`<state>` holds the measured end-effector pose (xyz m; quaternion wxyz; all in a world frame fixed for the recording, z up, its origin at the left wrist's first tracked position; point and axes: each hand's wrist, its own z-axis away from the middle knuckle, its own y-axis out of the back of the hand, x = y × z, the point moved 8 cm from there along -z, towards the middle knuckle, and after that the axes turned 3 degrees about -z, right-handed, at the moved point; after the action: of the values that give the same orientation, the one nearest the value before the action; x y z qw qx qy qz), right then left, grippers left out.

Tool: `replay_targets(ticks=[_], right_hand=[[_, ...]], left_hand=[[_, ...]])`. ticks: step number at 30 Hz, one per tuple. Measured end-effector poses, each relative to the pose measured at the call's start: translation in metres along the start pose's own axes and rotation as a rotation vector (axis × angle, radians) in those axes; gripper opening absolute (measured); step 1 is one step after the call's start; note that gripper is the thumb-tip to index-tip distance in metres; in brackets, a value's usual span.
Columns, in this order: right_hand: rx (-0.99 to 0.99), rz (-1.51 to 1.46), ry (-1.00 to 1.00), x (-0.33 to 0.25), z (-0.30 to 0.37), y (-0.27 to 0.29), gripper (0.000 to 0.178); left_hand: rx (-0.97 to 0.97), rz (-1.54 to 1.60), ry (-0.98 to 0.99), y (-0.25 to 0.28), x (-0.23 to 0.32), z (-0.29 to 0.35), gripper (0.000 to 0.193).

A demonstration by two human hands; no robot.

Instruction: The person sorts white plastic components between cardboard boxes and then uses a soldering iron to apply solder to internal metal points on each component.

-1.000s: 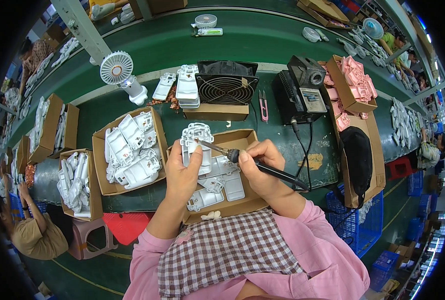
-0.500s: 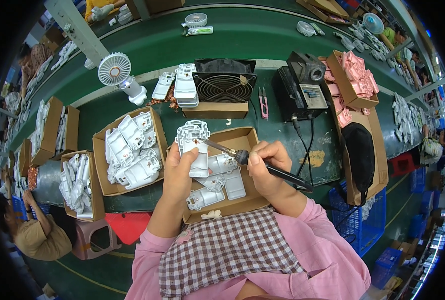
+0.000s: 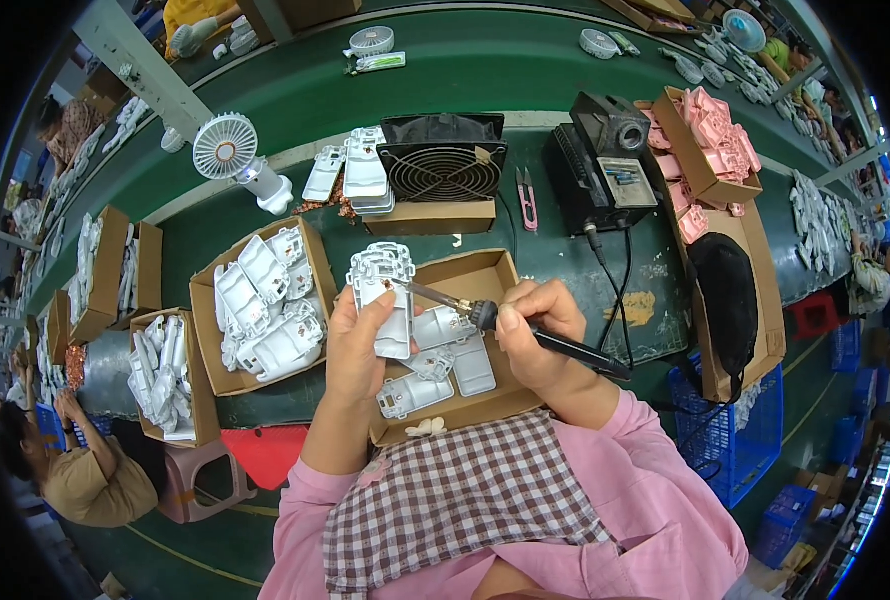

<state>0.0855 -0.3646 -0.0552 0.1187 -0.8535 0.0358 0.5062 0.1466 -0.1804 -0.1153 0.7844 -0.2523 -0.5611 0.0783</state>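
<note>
White casing [image 3: 395, 333]: smooth plastic, soft sheen.
Soldering iron [image 3: 483, 314]: bare metal shaft [image 3: 433, 294], matt black handle [image 3: 587, 354]. Open box [image 3: 475, 412]: matt brown cardboard. Apron [image 3: 455, 500]: checked woven cloth.

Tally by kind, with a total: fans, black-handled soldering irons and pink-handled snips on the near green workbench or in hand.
Fans (small white round fan, square black fan): 2
Black-handled soldering iron, right hand: 1
Pink-handled metal snips: 1
Total: 4

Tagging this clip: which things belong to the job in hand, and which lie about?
In use: soldering iron (right hand), white casing (left hand), box of casings below, soldering station.
Seemingly just lying about: pink snips, black pouch, pink parts.
</note>
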Motion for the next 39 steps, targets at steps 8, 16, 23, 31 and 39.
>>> replay_targets(ticks=[8,16,23,31,39], right_hand=[[-0.018,-0.005,0.016,-0.003,-0.001,-0.002,0.016],[-0.024,-0.011,-0.009,-0.004,-0.001,-0.003,0.016],[-0.022,0.009,0.001,-0.005,-0.001,-0.003,0.017],[-0.034,0.08,0.04,-0.005,-0.001,-0.005,0.016],[-0.064,0.168,0.012,-0.006,-0.005,-0.012,0.016]], left_hand=[[0.021,-0.015,0.0,0.0,0.0,0.0,0.026],[0.031,-0.072,-0.046,0.003,0.0,-0.001,0.025],[0.089,-0.21,-0.167,0.007,0.006,0.001,0.028],[0.165,-0.37,-0.278,0.009,0.015,0.004,0.033],[0.208,-0.464,-0.312,0.009,0.018,0.006,0.033]])
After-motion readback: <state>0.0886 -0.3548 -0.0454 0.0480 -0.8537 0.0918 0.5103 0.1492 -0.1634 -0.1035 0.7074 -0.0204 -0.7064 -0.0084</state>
